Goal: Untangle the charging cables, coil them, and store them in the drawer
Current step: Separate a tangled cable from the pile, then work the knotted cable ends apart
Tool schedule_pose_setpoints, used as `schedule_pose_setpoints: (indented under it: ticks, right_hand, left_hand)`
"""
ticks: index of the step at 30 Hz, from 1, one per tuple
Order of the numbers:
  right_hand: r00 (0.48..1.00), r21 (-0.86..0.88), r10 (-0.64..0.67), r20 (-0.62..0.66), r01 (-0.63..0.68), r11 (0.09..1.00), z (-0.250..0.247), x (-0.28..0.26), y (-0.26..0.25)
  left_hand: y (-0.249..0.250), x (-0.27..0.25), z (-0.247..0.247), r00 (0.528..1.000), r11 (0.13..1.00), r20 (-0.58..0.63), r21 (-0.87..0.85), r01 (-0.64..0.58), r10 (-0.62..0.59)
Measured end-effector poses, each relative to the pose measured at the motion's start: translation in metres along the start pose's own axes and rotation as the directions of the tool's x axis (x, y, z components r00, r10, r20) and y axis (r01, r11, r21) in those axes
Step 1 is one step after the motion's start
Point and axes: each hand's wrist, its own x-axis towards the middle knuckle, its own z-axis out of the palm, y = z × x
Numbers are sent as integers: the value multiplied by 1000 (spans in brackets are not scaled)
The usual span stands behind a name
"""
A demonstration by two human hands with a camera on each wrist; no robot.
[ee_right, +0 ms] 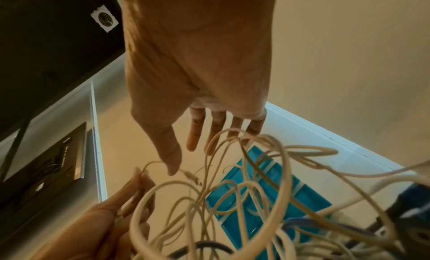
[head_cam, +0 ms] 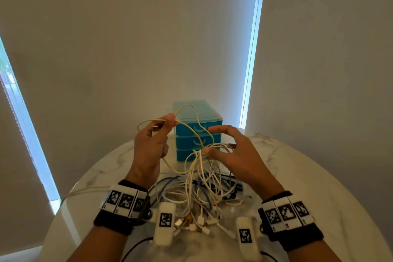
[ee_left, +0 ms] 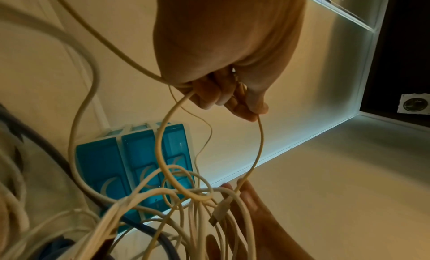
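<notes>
Cream charging cable (head_cam: 192, 132) lifted from tangled cable pile (head_cam: 204, 189) on marble table (head_cam: 297, 176), pinched in left hand (head_cam: 152, 144); right hand (head_cam: 231, 151), fingers spread wide, lifting white loops. Blue drawer unit (head_cam: 197, 132) behind, shut. Risk: hard pull cinching knots tighter.

Marble table (head_cam: 302, 176): cable tangle (head_cam: 204, 195), drawer unit (head_cam: 197, 132).

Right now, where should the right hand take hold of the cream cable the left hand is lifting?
Likely just above the knot, from the right. The cream cable runs taut from the left hand down into that knot, beside the right hand, whose fingers are spread and loops draped over them.
</notes>
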Motion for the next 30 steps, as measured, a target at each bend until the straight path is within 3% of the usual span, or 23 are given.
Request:
schedule_pose_setpoints:
  ticks: [3,6,8,13,16,20,23,25,27,30]
  right_hand:
    - [997,36,-56,45,55,998,12,-3,-10]
    - [994,111,-81,-79,89,990,13,-5,-23]
    - [983,272,-59,-173,106,956,1,-2,-35]
    - [970,672,94,-226,85,736,-19,21,-65]
    - [955,746,63,-289,183,640,-28,32,-85]
    - [894,639,2,-448,319,700,-32,43,-96]
    - [893,481,50,-448,194,855,-16,46,-87]
    - [944,319,90,-319,17,948,1,47,-75]
    - [980,154,149,-130,-129,980,17,49,-65]
    - [983,-199,184,24,-176,964,27,65,-70]
  left_hand:
    - [2,-2,2,1000,1000,17,9,-3,3]
    - [5,-3,0,1000,999,9,48,4,-4]
    - [6,-2,-4,1000,993,7,118,8,-9]
    - [10,-2,-13,999,967,-20,251,51,-48]
    - [18,0,-18,990,971,-140,240,15,19]
    - [29,10,-34,922,976,-337,165,-141,190]
    - [34,13,-39,910,979,-363,56,-194,201]
    - [35,12,-36,935,976,-305,-58,-209,182]
    - [38,9,-32,957,953,-227,-201,-224,177]
    - [46,4,-31,969,926,-150,-297,-234,196]
